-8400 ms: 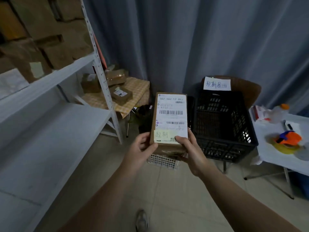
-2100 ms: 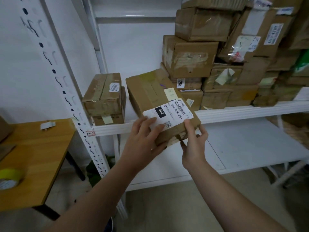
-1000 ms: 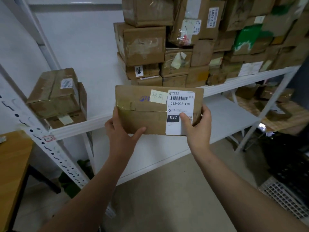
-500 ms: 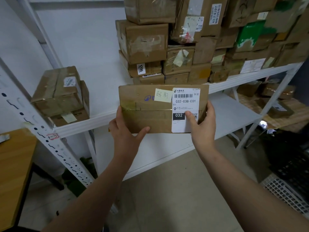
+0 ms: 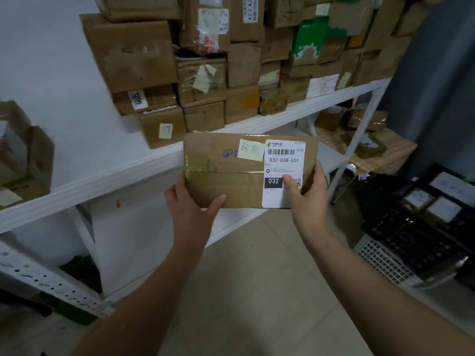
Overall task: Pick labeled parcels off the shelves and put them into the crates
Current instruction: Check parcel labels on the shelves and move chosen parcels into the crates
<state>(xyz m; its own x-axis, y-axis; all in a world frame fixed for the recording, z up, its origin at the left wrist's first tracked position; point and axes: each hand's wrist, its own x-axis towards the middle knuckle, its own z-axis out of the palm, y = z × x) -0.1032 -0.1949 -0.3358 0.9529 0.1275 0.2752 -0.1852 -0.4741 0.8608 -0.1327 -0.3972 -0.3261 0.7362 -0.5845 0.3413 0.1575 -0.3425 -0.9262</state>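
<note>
A parcel storeroom: white metal shelves (image 5: 144,163) across the upper frame are stacked with taped cartons (image 5: 133,52) (most labeled), black crates (image 5: 421,242) lower right.

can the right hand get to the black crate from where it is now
Probably yes. The black crate sits low on the same side as the right hand, top open, nothing between them. That hand and the left hand grip the parcel, which would come along.
</note>
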